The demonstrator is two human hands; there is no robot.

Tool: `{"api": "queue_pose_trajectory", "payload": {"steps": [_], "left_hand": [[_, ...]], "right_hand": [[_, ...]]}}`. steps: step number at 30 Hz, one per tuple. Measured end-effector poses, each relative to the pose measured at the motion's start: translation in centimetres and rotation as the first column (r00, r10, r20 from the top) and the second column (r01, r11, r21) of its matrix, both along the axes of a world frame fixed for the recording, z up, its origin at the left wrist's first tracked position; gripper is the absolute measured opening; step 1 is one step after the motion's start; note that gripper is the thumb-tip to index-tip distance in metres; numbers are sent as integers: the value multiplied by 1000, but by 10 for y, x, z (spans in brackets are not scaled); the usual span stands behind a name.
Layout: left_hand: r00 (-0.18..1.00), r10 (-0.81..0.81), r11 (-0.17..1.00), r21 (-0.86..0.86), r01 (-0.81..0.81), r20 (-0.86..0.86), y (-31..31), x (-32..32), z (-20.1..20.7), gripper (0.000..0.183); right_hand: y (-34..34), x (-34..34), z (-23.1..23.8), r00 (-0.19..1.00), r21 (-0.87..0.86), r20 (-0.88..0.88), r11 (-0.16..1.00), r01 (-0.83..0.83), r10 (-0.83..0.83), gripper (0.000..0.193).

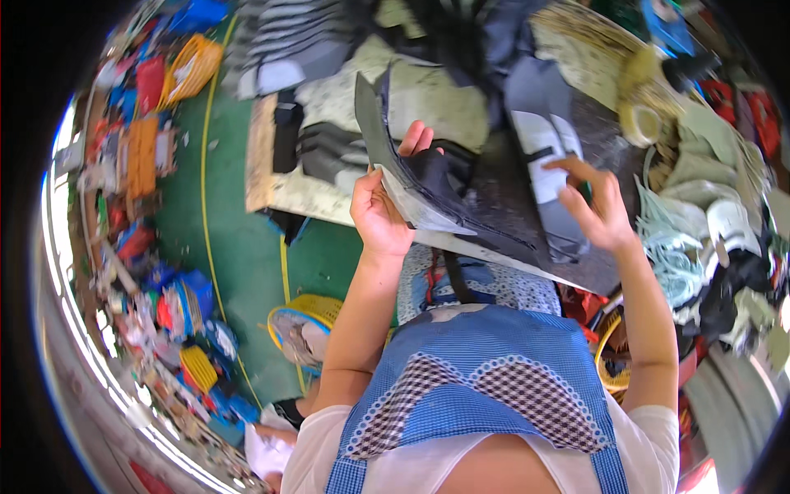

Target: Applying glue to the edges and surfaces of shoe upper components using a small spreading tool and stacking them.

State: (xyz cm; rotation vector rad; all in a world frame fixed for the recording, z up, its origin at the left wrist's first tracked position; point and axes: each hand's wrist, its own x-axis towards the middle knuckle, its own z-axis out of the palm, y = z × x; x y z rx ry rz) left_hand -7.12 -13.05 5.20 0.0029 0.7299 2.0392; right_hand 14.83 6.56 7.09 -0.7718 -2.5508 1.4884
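Note:
My left hand [383, 210] grips a folded grey and black shoe upper [415, 193] by its side, thumb on the near face and fingertips showing behind it. The piece stands tilted above the table edge, its dark inner side turned to the right. My right hand [599, 202] is over a flat grey and light-grey upper piece [539, 193] lying on the dark board [605, 140]. Its thumb and forefinger are apart, with the forefinger tip over the light panel; whether it touches is unclear. The other fingers are partly hidden.
Stacked grey pieces [292, 45] lie at the table's far left, with smaller dark-grey ones [333, 152] nearer. A yellow spool [640, 119] and a heap of pale fabric and cords [687, 239] are on the right. A yellow basket [304, 317] stands on the green floor, below left.

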Motion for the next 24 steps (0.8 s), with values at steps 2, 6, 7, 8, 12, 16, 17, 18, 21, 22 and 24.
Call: {"api": "queue_pose_trajectory", "payload": {"steps": [2,6,7,8,12,16,17,18,21,22,24], "left_hand": [[981,167,986,-30,-164,101,-32,-11,3,48],[913,406,886,-255,-387,26,-111,-19,-31,42],[906,422,878,-262,-401,25,-124,-24,-33,42],[888,378,797,-395,-456,-262,-136,-31,-34,40],[774,199,675,-489,-553,-601,-151,-80,-60,69],[795,-231,462,-782,-418,-561,-133,-115,-117,91],[795,-234,477,-778,-409,-560,-137,-119,-125,91],[784,-183,528,-732,-431,-594,-136,-123,-130,92],[732,-390,435,-812,-388,-559,-129,-124,-120,97],[684,-518,307,-858,-412,-514,-123,-123,-113,99],[497,-732,100,-795,-599,-466,-129,-125,-104,108]], "right_hand": [[-23,-16,9,980,-364,-123,912,-192,157,63],[-87,-45,-20,985,-224,-4,960,-166,170,44],[-91,-56,-19,976,-384,107,913,-135,190,39],[-95,-66,-20,950,-525,216,847,-79,223,34],[-104,-109,-63,855,-175,447,963,-206,264,42],[-111,-150,-92,768,258,625,892,-371,139,34],[-112,-163,-89,712,232,682,874,-427,167,28],[-111,-172,-88,646,200,741,859,-472,183,24],[-103,-172,-84,643,252,752,839,-482,145,19],[-95,-159,-97,687,312,718,830,-463,114,30],[-84,-129,-68,819,363,562,853,-375,120,45]]}}
